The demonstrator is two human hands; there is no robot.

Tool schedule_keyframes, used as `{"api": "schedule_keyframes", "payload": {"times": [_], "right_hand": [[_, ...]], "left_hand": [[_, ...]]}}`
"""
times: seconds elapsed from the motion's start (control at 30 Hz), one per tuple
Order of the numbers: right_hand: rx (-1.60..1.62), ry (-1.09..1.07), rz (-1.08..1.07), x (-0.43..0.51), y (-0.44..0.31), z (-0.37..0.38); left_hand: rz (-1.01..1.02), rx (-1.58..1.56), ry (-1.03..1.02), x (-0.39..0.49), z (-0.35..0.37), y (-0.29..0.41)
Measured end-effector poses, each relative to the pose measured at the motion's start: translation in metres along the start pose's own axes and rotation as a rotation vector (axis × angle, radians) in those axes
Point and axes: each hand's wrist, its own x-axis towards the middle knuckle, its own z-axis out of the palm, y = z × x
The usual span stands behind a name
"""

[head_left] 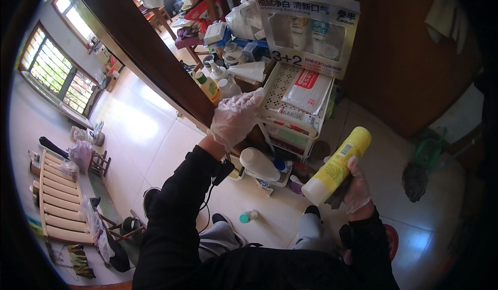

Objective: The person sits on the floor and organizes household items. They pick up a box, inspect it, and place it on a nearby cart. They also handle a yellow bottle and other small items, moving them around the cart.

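Note:
In my right hand (358, 188), which wears a thin clear glove, is a yellow cylindrical container (340, 161) with a pale cap, tilted with the cap end down and left. A dark cloth-like piece (336, 198) shows beneath it, partly hidden. My left hand (236, 118), gloved too, is at the left rim of a white plastic storage cart (313, 130); its fingers are bunched, and whether they grip the rim cannot be seen. The cart's top tray holds a white package (307, 91), a toothpaste-like tube (297, 114) and a toothpaste gift box (307, 33) standing at the back.
Beside the cart, bottles (212, 85) and jars crowd a surface behind a wooden post (155, 48). A large white bottle (258, 163) leans in a low bin. On the floor lies a small green-capped bottle (249, 216). A green dustpan (428, 151) stands at right, a slatted bench (60, 196) at left.

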Motion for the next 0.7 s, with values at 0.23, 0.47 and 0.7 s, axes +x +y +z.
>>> {"api": "schedule_keyframes", "payload": {"times": [0.23, 0.47, 0.7], "right_hand": [[-0.015, 0.010, -0.022, 0.001, 0.000, 0.001], [0.041, -0.021, 0.053, -0.001, -0.001, 0.006], [-0.023, -0.016, 0.029, -0.002, -0.005, 0.009]], "left_hand": [[0.100, 0.074, 0.039, -0.021, 0.031, 0.024], [0.058, 0.092, -0.017, -0.018, 0.026, 0.028], [-0.052, -0.158, -0.005, -0.025, -0.005, 0.090]]}}
